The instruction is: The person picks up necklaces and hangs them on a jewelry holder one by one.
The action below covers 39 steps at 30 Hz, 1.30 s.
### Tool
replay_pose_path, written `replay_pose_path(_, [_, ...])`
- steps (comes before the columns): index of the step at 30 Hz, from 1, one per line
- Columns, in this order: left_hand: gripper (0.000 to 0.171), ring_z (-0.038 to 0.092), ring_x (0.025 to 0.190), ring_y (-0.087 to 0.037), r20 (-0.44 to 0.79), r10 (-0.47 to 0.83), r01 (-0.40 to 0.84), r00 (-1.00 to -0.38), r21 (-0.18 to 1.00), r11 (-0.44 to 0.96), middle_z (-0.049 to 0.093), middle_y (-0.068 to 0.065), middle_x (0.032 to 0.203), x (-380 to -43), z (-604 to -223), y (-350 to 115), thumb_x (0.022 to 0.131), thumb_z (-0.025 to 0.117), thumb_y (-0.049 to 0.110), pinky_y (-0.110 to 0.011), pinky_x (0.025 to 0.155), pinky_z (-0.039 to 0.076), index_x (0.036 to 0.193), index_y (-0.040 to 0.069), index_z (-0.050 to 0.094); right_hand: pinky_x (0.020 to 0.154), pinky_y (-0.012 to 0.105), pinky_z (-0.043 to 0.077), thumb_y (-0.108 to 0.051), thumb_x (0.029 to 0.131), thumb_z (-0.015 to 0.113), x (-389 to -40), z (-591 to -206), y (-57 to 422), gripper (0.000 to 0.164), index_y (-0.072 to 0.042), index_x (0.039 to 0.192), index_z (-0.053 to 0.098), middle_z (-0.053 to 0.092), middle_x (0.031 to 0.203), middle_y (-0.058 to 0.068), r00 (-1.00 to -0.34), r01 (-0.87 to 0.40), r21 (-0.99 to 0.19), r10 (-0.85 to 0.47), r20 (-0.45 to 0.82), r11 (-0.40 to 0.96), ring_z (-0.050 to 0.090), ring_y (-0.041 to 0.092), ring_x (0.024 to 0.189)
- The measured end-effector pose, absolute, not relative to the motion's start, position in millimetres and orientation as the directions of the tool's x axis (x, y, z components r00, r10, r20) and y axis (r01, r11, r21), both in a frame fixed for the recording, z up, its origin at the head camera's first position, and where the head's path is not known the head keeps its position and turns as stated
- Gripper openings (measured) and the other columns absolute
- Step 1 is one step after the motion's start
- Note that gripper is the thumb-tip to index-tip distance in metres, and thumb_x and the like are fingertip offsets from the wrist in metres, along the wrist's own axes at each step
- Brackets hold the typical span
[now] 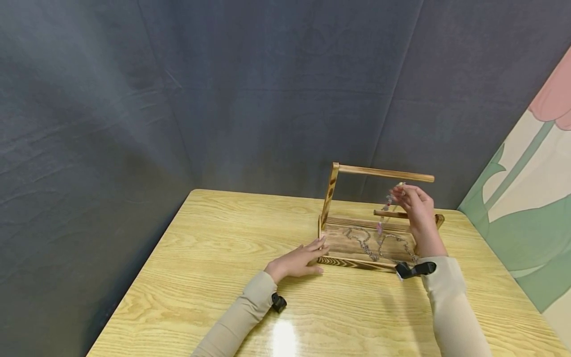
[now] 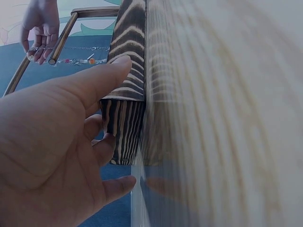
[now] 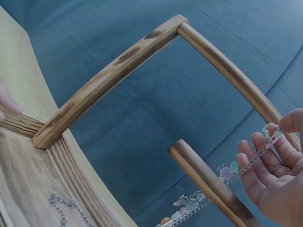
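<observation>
My right hand point(image 1: 417, 201) pinches one end of a charm bracelet point(image 3: 226, 173), with a clear charm point(image 3: 272, 134) between thumb and fingertips. Silver links and pastel beads hang down beside the lower bar point(image 3: 203, 177) of a wooden jewelry stand point(image 1: 357, 264). That bar's free end points left, below the long upper bar point(image 1: 385, 173). At the stand's front left corner rests my left hand point(image 1: 299, 260), fingers over the end and thumb point(image 2: 111, 73) against the dark-grained front. Silver chains point(image 1: 363, 243) lie loosely in the stand's shallow tray.
The stand sits on a light wood table point(image 1: 223, 238), near its back edge. A dark curtain point(image 1: 267, 99) hangs behind. On the right is a panel with a painted flower point(image 1: 526, 198).
</observation>
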<state>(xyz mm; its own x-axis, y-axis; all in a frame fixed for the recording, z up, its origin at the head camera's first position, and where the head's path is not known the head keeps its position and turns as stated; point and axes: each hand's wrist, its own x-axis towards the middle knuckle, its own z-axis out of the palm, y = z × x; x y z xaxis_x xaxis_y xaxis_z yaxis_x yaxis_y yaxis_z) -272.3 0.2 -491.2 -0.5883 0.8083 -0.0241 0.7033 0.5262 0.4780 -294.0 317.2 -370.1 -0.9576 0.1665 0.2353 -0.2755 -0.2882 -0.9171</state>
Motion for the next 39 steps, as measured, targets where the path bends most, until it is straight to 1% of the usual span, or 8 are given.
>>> replay_pose_path(5, [0.066,0.002,0.144,-0.019,-0.021,0.809,0.705,-0.588,0.478,0.525,-0.003,-0.004,0.157,-272,-491,1,0.095,0.048,0.038,-0.054,0.113,0.015,0.150,0.018,0.018,0.080,0.022,0.053,-0.024,0.091,0.061,-295,-376,325,0.021,-0.004,0.099,0.064,0.070,0.091,0.000,-0.946,-0.309,-0.919,0.183,0.269,-0.245,0.067,0.012,0.090])
replay_pose_path(6, [0.066,0.002,0.144,-0.019,-0.021,0.808,0.705,-0.588,0.477,0.525,-0.003,-0.004,0.157,-272,-491,1,0.095,0.048,0.039,-0.054,0.113,0.015,0.150,0.018,0.018,0.078,0.022,0.054,-0.022,0.090,0.062,-300,-382,331,0.020,-0.004,0.099,0.066,0.070,0.092,0.001,-0.943,-0.325,-0.906,0.165,0.289,-0.273,0.067,0.013,0.090])
replay_pose_path(10, [0.066,0.000,0.144,-0.017,-0.026,0.810,0.705,-0.586,0.476,0.525,-0.005,-0.003,0.157,-272,-492,0,0.095,0.048,0.039,-0.054,0.113,0.015,0.150,0.018,0.017,0.077,0.021,0.054,-0.024,0.089,0.064,-299,-382,335,0.019,-0.006,0.097,0.066,0.070,0.091,-0.001,-0.941,-0.331,-0.906,0.168,0.295,-0.263,0.067,0.011,0.088])
replay_pose_path(13, [0.067,0.000,0.144,-0.017,-0.027,0.811,0.703,-0.585,0.483,0.523,-0.006,-0.003,0.157,-273,-492,-1,0.095,0.048,0.039,-0.054,0.113,0.014,0.150,0.018,0.016,0.076,0.020,0.054,-0.022,0.091,0.060,-293,-374,332,0.019,-0.004,0.095,0.065,0.071,0.089,0.000,-0.942,-0.318,-0.910,0.194,0.273,-0.265,0.068,0.011,0.086])
replay_pose_path(16, [0.067,0.000,0.144,-0.017,-0.025,0.810,0.701,-0.586,0.485,0.522,-0.006,-0.003,0.157,-273,-493,-1,0.095,0.048,0.039,-0.054,0.113,0.014,0.150,0.019,0.016,0.076,0.021,0.054,-0.014,0.094,0.055,-291,-371,333,0.016,-0.002,0.094,0.065,0.071,0.088,0.003,-0.946,-0.311,-0.899,0.188,0.263,-0.309,0.068,0.012,0.085])
replay_pose_path(21, [0.067,0.000,0.143,-0.017,-0.026,0.807,0.701,-0.589,0.482,0.527,-0.007,-0.001,0.157,-275,-494,-1,0.095,0.048,0.040,-0.053,0.113,0.013,0.150,0.019,0.016,0.075,0.021,0.055,-0.009,0.096,0.049,-290,-370,337,0.018,-0.002,0.093,0.065,0.071,0.087,0.003,-0.950,-0.300,-0.897,0.192,0.248,-0.324,0.068,0.012,0.084])
replay_pose_path(31, [0.066,0.001,0.144,-0.018,-0.029,0.807,0.701,-0.589,0.479,0.528,-0.007,-0.001,0.157,-274,-493,0,0.095,0.048,0.039,-0.053,0.113,0.012,0.150,0.019,0.016,0.074,0.021,0.055,-0.008,0.095,0.050,-287,-371,344,0.017,-0.001,0.092,0.065,0.071,0.086,0.004,-0.945,-0.316,-0.885,0.200,0.260,-0.342,0.068,0.013,0.084])
replay_pose_path(39, [0.066,0.003,0.144,-0.023,-0.012,0.817,0.721,-0.577,0.462,0.516,-0.004,-0.004,0.157,-272,-490,0,0.096,0.048,0.038,-0.054,0.112,0.016,0.150,0.015,0.017,0.073,0.021,0.055,-0.012,0.095,0.052,-287,-368,350,0.017,-0.002,0.095,0.066,0.071,0.087,0.003,-0.947,-0.293,-0.905,0.224,0.230,-0.309,0.068,0.012,0.084])
